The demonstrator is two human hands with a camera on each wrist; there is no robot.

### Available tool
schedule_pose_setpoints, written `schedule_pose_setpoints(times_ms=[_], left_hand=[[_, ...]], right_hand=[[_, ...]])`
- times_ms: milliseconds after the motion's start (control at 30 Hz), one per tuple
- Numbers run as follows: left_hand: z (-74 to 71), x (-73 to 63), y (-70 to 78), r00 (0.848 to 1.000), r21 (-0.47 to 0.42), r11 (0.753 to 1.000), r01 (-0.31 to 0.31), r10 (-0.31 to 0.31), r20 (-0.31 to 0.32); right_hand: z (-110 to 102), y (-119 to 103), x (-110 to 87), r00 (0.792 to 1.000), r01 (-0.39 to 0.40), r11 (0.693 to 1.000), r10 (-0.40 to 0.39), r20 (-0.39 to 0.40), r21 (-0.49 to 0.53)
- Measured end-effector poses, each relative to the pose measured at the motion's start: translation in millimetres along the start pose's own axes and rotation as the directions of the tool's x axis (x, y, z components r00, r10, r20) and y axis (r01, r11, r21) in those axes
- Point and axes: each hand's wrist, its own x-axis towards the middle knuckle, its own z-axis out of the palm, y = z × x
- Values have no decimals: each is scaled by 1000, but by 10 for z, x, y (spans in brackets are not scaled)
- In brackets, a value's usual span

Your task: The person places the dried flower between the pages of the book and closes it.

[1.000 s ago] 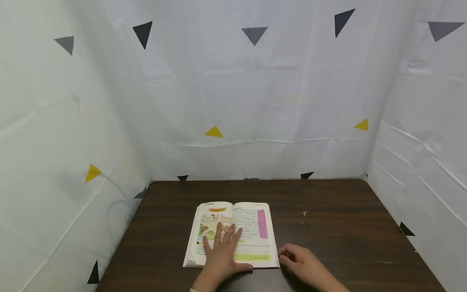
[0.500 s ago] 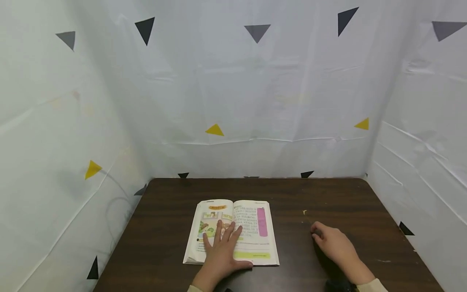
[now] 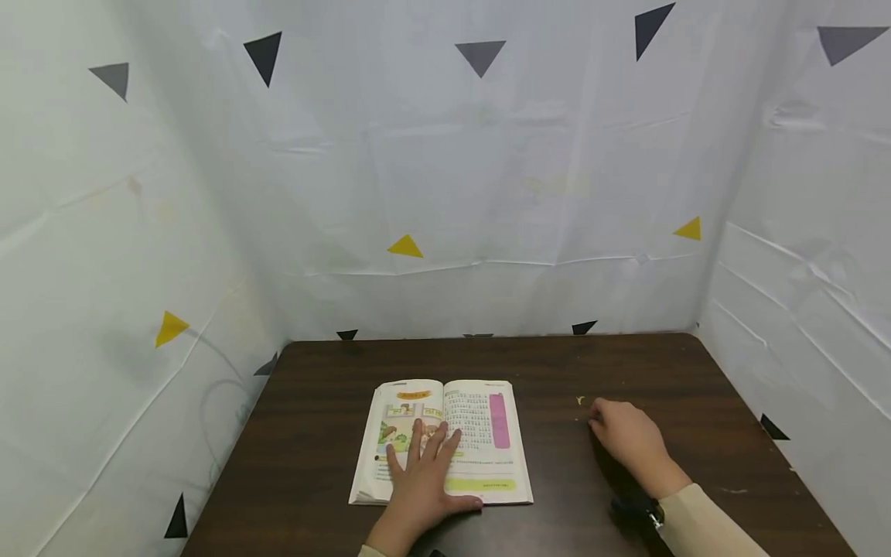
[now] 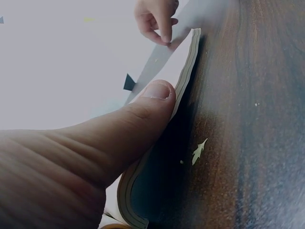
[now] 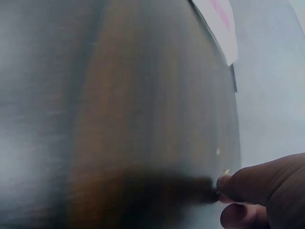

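An open book (image 3: 487,468) with printed text and coloured pictures lies flat on the dark wooden table. Across its lower middle rests my left hand (image 3: 425,487), fingers spread over the pages and thumb along the near edge. The left wrist view shows that thumb (image 4: 143,112) on the book's edge, the page block (image 4: 190,57) curving beyond it. To the right of the book, apart from it, is my right hand (image 3: 629,437) with loosely curled fingers. Nothing shows between its thumb and fingers (image 5: 248,186) in the right wrist view, though part of the hand is cut off.
A small yellowish scrap (image 3: 580,401) lies on the table (image 3: 334,433) just left of the right hand. A pale leaf-like mark or scrap (image 4: 199,151) shows near the book's edge. White sheeting (image 3: 515,170) with triangles encloses the back and sides. A black device (image 3: 636,510) sits at the right wrist.
My right hand has moved away from the book's lower right corner, to the right and then farther up the table. The left hand and the book stay in place.
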Motion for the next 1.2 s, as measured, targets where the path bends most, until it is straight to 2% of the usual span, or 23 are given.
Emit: schedule_pose_setpoints(times_ms=[233,500,667,833,1067,1200], left_hand=[[13,3,4,1000,11,1000,1,-1,-4],[-3,-32,14,1000,8,1000,-7,7,-5],[-26,-24,27,1000,5,1000,-16,16,-19],[-37,-10,21,1000,8,1000,-9,9,-9],[-21,-23,12,1000,14,1000,-13,13,-5],[-15,-12,16,1000,5,1000,-14,14,-4]], right_hand=[[-11,-51,218,1000,6,1000,-6,-7,-12],[154,-100,353,998,-61,998,61,9,-20],[180,-134,377,996,-86,996,87,10,-25],[180,-140,380,994,-108,994,108,17,-4],[288,-118,283,992,-103,988,111,-64,116],[287,-140,246,993,-88,989,95,-62,119]])
